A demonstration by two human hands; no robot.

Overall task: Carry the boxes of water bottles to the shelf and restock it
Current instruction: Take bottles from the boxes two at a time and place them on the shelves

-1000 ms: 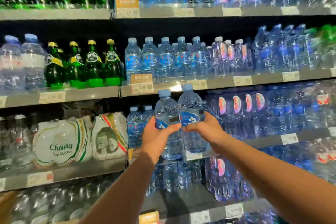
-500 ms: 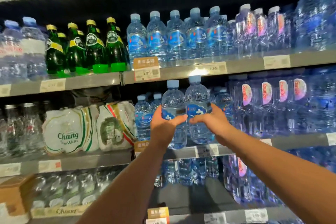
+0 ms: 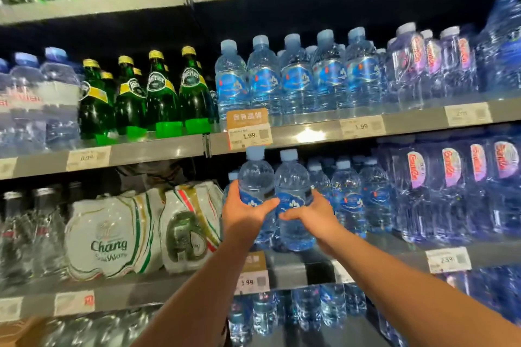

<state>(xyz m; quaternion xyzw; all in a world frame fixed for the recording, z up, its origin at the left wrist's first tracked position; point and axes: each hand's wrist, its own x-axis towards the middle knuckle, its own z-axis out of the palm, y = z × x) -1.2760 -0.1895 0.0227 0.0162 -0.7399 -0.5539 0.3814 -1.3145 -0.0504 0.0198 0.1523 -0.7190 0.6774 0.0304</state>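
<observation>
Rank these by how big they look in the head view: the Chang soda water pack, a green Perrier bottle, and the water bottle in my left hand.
1. Chang soda water pack
2. and 3. Green Perrier bottle and the water bottle in the left hand: they look alike; the held one sits nearer, so no ranking.

I face grey metal shop shelving [image 3: 158, 153] with paper price tags [image 3: 249, 135] along its edges, its dark recesses dimly lit.
</observation>
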